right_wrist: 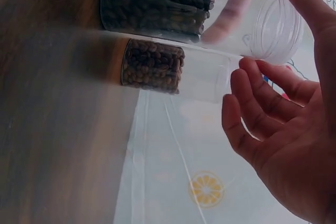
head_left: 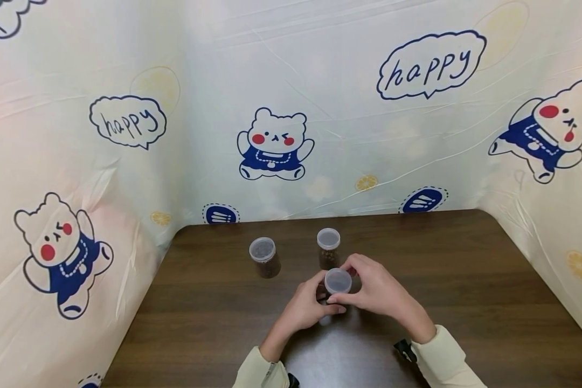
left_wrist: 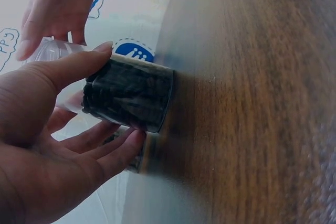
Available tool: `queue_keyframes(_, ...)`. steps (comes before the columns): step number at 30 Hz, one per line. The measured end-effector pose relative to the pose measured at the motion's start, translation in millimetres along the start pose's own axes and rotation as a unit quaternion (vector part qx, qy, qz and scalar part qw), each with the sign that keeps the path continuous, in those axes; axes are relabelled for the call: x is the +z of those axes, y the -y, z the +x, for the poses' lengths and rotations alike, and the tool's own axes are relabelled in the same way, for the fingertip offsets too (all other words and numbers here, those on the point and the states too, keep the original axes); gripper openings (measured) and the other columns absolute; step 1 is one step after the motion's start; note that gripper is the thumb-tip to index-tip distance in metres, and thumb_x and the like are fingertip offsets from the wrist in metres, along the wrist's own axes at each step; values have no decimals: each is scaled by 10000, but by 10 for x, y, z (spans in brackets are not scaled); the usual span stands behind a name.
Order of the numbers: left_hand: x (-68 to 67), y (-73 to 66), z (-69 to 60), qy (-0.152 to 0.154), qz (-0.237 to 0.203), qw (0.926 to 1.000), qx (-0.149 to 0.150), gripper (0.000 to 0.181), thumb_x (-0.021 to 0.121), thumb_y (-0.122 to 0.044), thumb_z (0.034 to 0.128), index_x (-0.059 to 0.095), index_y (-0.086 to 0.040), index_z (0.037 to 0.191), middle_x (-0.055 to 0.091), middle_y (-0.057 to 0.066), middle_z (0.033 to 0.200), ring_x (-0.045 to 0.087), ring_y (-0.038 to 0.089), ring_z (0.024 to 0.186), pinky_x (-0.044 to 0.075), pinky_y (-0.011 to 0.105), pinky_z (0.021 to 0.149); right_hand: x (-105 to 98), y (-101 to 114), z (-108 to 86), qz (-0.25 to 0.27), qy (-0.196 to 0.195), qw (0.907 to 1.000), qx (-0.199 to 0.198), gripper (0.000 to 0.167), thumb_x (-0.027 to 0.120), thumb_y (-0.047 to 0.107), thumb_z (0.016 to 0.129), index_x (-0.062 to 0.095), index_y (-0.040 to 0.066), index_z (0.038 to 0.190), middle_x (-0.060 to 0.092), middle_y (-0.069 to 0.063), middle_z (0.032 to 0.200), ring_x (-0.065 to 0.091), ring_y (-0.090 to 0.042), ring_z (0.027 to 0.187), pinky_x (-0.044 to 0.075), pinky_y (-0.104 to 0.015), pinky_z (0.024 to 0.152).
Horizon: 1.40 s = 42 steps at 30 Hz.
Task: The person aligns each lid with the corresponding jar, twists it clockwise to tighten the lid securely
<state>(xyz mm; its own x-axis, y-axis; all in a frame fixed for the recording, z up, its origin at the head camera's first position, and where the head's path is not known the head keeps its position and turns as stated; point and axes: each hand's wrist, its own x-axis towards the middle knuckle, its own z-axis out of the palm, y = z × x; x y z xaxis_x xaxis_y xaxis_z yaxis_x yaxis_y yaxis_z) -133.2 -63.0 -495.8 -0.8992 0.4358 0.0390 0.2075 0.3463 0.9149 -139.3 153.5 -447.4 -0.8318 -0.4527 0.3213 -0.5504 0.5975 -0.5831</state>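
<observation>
A clear screw-top jar with a translucent lid stands upright on the table between both hands. Dark beans fill its lower part; the upper part is see-through. My left hand grips the jar body, thumb on one side and fingers on the other. At the top, my right hand has its thumb and fingers around the lid. Just behind stands a second lidded jar, holding brown coffee beans.
Left of the hands, a third lidded jar with dark contents stands on the brown wooden table. A pale printed curtain with cartoon bears encloses the table's back and sides.
</observation>
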Motion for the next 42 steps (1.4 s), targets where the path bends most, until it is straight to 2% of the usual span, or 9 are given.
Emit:
queue_keyframes(3, 4, -1, 0, -8, 6, 10000, 5, 618, 923, -183, 822, 615, -235, 1354, 706, 40, 1276, 716, 205, 1191, 600, 317, 985, -21, -7, -13, -90, 74, 9999, 90, 655, 897, 609, 751, 669, 178, 1188, 659, 98, 1060, 623, -43, 947, 578, -285, 831)
queue_keyframes(6, 7, 0, 3, -9, 5, 10000, 4, 629, 925, -179, 819, 612, -233, 1362, 702, 44, 1278, 714, 215, 1187, 602, 364, 996, -60, -32, -30, 157, 183, 9997, 70, 717, 903, 550, 779, 645, 159, 1322, 670, 84, 1146, 649, -72, 1038, 594, -343, 902)
queue_keyframes(10, 4, -1, 3, 2, -4, 10000, -28, 643, 929, -187, 814, 610, -244, 1370, 698, 37, 1290, 710, 216, 1198, 598, 356, 1002, -94, -78, -42, 664, 370, 9969, -190, 653, 899, 414, 835, 640, 176, 1385, 682, 77, 1221, 661, -85, 1100, 586, -390, 947)
queue_keyframes(16, 1, 3, 2, 5, -52, 10000, 1, 640, 926, -180, 817, 609, -243, 1370, 694, 44, 1295, 707, 223, 1205, 597, 367, 1010, -64, -106, -24, 993, 401, 9934, -399, 531, 895, 326, 857, 677, 196, 1323, 690, 85, 1204, 654, -77, 1048, 577, -349, 907)
queue_keyframes(24, 9, -4, -1, -19, 8, 10000, -13, 610, 926, -184, 818, 619, -226, 1343, 702, 43, 1271, 714, 194, 1183, 600, 327, 985, 9, -64, -8, 931, 85, 9956, -96, 547, 970, 360, 749, 659, 187, 1165, 675, 112, 1078, 637, -37, 952, 577, -278, 851)
queue_keyframes(30, 11, -2, 1, -8, 34, 10000, -19, 622, 923, -183, 822, 612, -220, 1359, 702, 43, 1284, 714, 184, 1192, 593, 281, 977, 36, -46, -10, 797, 27, 9968, 70, 548, 976, 385, 732, 631, 190, 1110, 668, 123, 1025, 628, -34, 922, 567, -262, 833)
queue_keyframes(34, 7, 0, 0, -10, 103, 9999, -23, 610, 917, -200, 832, 611, -222, 1359, 704, 29, 1274, 712, 158, 1166, 595, 288, 975, 13, -71, -25, 804, 159, 9966, 92, 631, 959, 403, 756, 626, 185, 1245, 682, 86, 1126, 636, -58, 996, 577, -298, 889)
queue_keyframes(38, 1, -3, -3, 6, 183, 9998, -57, 609, 917, -219, 833, 609, -235, 1358, 703, 8, 1271, 707, 152, 1163, 594, 316, 989, -18, -125, -46, 1085, 282, 9935, -210, 732, 930, 350, 810, 587, 181, 1434, 690, 10, 1304, 656, -101, 1086, 580, -364, 953)
queue_keyframes(42, 4, 1, 3, 4, 189, 9998, -30, 641, 928, -197, 815, 607, -225, 1368, 699, 17, 1289, 703, 191, 1201, 590, 341, 1012, -34, -155, -59, 1274, 364, 9903, -409, 692, 901, 273, 849, 597, 216, 1468, 683, 15, 1359, 650, -86, 1099, 573, -407, 963)
